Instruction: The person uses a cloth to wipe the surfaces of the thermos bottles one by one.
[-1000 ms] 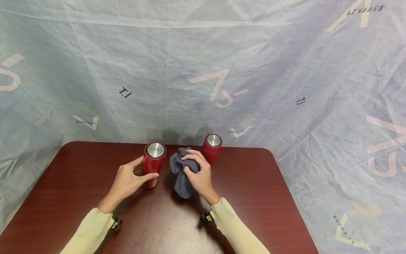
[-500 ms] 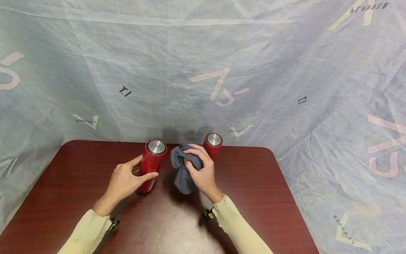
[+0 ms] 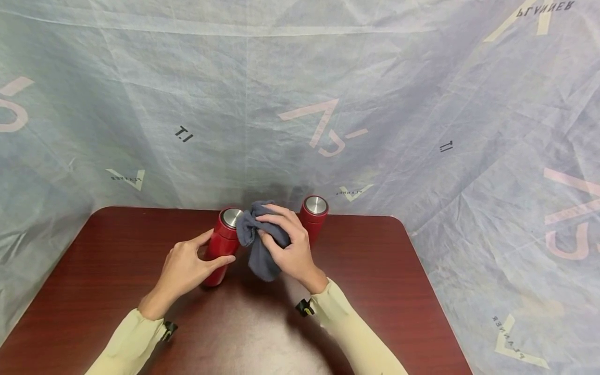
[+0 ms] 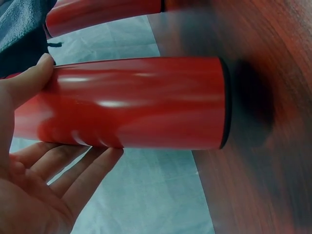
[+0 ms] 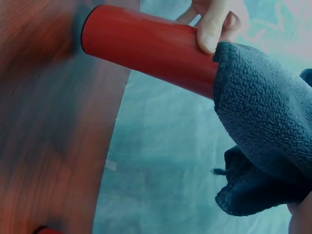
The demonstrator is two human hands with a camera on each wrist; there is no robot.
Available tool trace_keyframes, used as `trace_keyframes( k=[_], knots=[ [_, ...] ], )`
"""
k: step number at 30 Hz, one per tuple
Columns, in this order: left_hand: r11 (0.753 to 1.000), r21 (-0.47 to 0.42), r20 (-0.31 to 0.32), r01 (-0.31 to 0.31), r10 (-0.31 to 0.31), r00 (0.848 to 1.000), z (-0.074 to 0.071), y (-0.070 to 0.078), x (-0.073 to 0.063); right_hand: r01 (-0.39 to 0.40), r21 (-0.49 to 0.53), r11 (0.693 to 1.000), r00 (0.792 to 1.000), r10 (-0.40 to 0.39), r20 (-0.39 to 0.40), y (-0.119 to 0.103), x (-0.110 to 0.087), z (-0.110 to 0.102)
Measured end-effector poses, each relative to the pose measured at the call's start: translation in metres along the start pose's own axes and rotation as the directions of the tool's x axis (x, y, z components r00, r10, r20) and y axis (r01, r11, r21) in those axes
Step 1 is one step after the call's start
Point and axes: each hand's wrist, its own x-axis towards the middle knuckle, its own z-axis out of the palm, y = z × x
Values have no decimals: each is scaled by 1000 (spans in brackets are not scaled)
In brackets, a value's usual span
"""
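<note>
My left hand (image 3: pixel 185 268) grips a red thermos flask (image 3: pixel 221 249) with a round silver lid top, thumb on one side and fingers on the other. In the left wrist view the black-rimmed base of this flask (image 4: pixel 146 102) shows a dark shadow beside it on the wood. My right hand (image 3: pixel 292 250) holds a bunched grey-blue terry cloth (image 3: pixel 263 260), whose left fold overlaps the flask's lid edge in the head view. The cloth (image 5: pixel 273 107) covers the flask's upper end in the right wrist view. A second red thermos flask (image 3: pixel 314 216) stands upright behind my right hand.
Both flasks are over a dark red-brown wooden table (image 3: pixel 375 291) with rounded back corners. A pale grey printed sheet (image 3: pixel 248 104) hangs behind the table and along its sides.
My right hand has moved the cloth left and up, against the held flask's top. The held flask has tilted, its base shifting left and nearer. The second flask stays in place.
</note>
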Motion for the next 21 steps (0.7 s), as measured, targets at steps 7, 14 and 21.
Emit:
trace_keyframes(
  k=[7,14,21],
  knots=[
    [999,-15,25,-36,36,999,0,5,3,96,-91,991,992,-88,85,-4,5,4],
    [999,-10,26,-53,53,998,-3,9,3,147,-162,976,983,-126,134,-5,7,6],
    [995,49,9,-83,83,997,-2,8,2,155,-199,968,969,-110,220,-6,13,6]
  ],
)
